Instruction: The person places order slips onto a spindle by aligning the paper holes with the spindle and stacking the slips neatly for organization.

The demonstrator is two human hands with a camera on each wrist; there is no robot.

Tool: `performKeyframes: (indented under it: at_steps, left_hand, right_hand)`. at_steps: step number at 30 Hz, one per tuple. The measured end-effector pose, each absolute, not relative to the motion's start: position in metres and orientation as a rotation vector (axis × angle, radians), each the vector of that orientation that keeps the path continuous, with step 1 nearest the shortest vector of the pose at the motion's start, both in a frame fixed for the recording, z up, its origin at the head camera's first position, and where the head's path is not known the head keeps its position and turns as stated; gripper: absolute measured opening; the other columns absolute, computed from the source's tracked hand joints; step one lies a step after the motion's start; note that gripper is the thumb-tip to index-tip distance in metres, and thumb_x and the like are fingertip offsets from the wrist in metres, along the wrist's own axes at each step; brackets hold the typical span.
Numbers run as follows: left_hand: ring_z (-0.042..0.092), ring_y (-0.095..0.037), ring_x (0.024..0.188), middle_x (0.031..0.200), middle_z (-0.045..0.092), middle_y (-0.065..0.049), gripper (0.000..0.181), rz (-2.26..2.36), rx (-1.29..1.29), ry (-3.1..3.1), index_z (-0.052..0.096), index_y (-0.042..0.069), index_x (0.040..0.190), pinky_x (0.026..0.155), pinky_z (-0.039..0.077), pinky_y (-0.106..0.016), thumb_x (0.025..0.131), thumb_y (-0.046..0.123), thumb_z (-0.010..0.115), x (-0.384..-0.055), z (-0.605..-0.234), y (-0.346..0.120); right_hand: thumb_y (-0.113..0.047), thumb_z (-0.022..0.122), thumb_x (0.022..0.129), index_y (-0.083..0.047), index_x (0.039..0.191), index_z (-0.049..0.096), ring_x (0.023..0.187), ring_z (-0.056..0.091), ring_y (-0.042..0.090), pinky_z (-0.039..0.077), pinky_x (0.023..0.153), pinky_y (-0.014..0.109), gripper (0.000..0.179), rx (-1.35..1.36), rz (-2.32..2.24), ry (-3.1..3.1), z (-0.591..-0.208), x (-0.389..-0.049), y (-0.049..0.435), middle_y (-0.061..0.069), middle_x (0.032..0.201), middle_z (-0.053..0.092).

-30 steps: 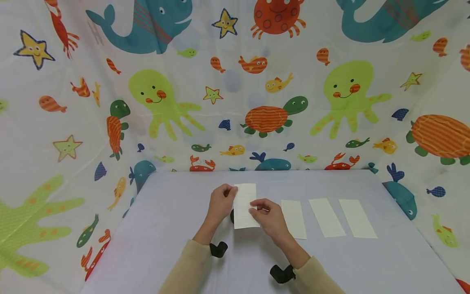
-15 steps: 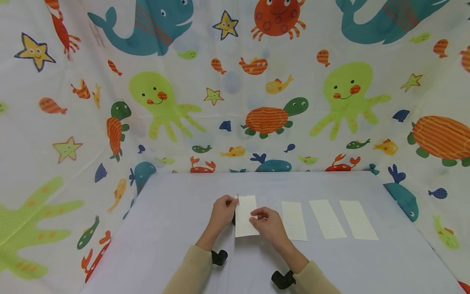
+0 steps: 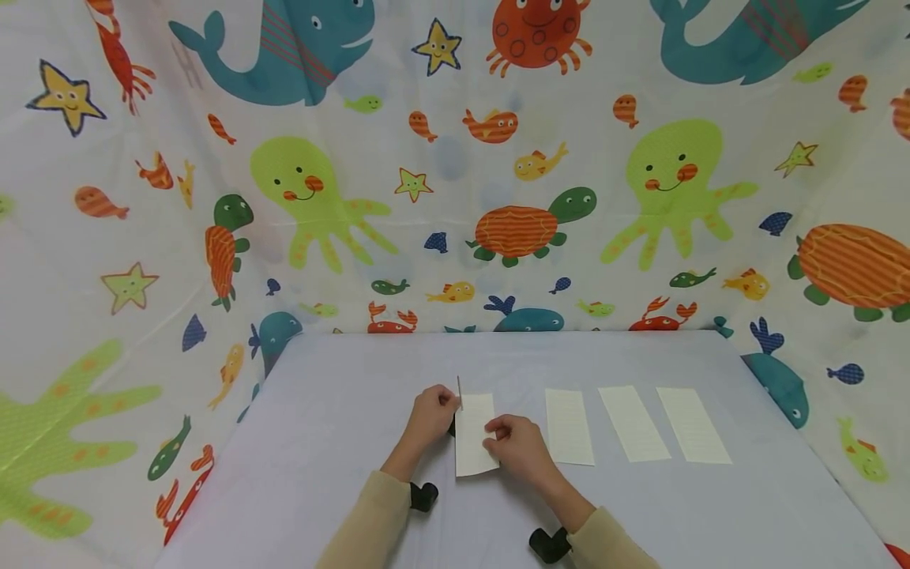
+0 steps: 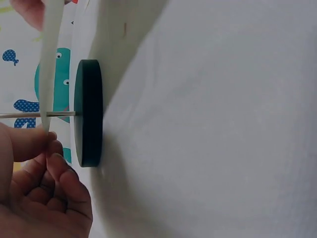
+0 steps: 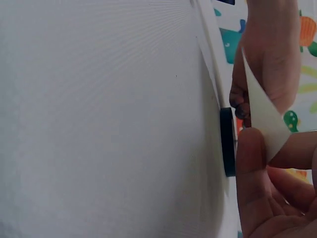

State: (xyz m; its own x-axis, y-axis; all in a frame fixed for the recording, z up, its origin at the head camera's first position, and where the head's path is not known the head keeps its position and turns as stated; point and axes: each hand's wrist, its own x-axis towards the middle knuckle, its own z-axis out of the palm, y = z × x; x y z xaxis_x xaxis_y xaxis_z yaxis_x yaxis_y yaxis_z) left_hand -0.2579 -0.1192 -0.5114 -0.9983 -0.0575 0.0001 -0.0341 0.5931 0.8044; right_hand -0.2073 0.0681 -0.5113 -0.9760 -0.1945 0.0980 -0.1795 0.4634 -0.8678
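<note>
A lined slip of paper (image 3: 475, 442) hangs between both hands over the table. My left hand (image 3: 430, 415) pinches its left edge between thumb and fingers, and my right hand (image 3: 522, 446) pinches the right edge. In the left wrist view, a receipt spike's thin metal rod (image 4: 62, 113) shows on both sides of the paper, close beside the left fingertips. Its round dark green base (image 4: 91, 114) stands on the table below the paper. From the head, the rod's tip rises above the slip near its left edge, while the paper covers the base.
To the right, a row of lined slips lies flat on the white table: one near the right hand (image 3: 569, 427), a slanted middle slip (image 3: 634, 423) and an outer slip (image 3: 693, 424). A curtain (image 3: 455, 300) with sea animals surrounds the table's back and sides.
Both hands have lowered the slip toward the table. The spike's tip, hidden behind the paper at first, now sticks up above it. The slips on the right stay put.
</note>
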Motion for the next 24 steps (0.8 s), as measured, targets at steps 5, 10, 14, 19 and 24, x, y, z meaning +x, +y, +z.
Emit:
performKeyframes:
  at_steps: [5,10,14,19,24]
  left_hand:
    - [0.052,-0.017,0.069,0.077,0.058,-0.004,0.01,-1.378,0.045,-2.807,0.065,0.003,0.091,0.061,0.045,-0.031,0.096,0.012,0.067,-0.2604,-0.5174,-0.1211]
    - [0.052,-0.016,0.068,0.075,0.057,-0.003,0.009,-1.325,0.002,-2.831,0.065,0.005,0.089,0.06,0.044,-0.031,0.095,0.011,0.067,-0.2605,-0.5203,-0.1209]
    - [0.052,-0.015,0.067,0.074,0.056,-0.002,0.01,-1.257,-0.046,-2.841,0.064,0.006,0.086,0.06,0.044,-0.03,0.095,0.01,0.066,-0.2609,-0.5197,-0.1195]
    - [0.052,-0.016,0.067,0.074,0.056,-0.002,0.012,-1.211,-0.062,-2.857,0.061,0.007,0.083,0.06,0.044,-0.031,0.095,0.009,0.065,-0.2606,-0.5188,-0.1176]
    - [0.051,-0.015,0.068,0.074,0.056,-0.001,0.011,-1.154,-0.064,-2.866,0.061,0.007,0.084,0.061,0.044,-0.03,0.093,0.009,0.067,-0.2599,-0.5215,-0.1191]
  right_hand:
    - [-0.001,0.075,0.082,-0.001,0.095,0.072,0.066,0.049,0.013,0.042,0.058,0.026,0.013,-0.381,-1.533,2.692,-0.515,-0.2049,0.0677,-0.001,0.074,0.054]
    - [0.0,0.072,0.083,0.001,0.097,0.071,0.06,0.047,0.011,0.04,0.053,0.024,0.014,-0.406,-1.47,2.706,-0.5196,-0.2036,0.0684,-0.002,0.07,0.052]
    - [0.002,0.07,0.084,0.004,0.099,0.07,0.054,0.047,0.01,0.041,0.049,0.023,0.016,-0.435,-1.434,2.697,-0.5214,-0.2037,0.0693,-0.001,0.067,0.051]
    - [0.004,0.067,0.082,0.005,0.1,0.069,0.049,0.049,0.008,0.042,0.046,0.024,0.018,-0.454,-1.406,2.702,-0.5213,-0.2035,0.0698,-0.002,0.065,0.051]
    - [0.005,0.065,0.082,0.006,0.102,0.069,0.047,0.05,0.009,0.042,0.045,0.025,0.02,-0.436,-1.392,2.676,-0.5212,-0.2024,0.0706,-0.001,0.064,0.052]
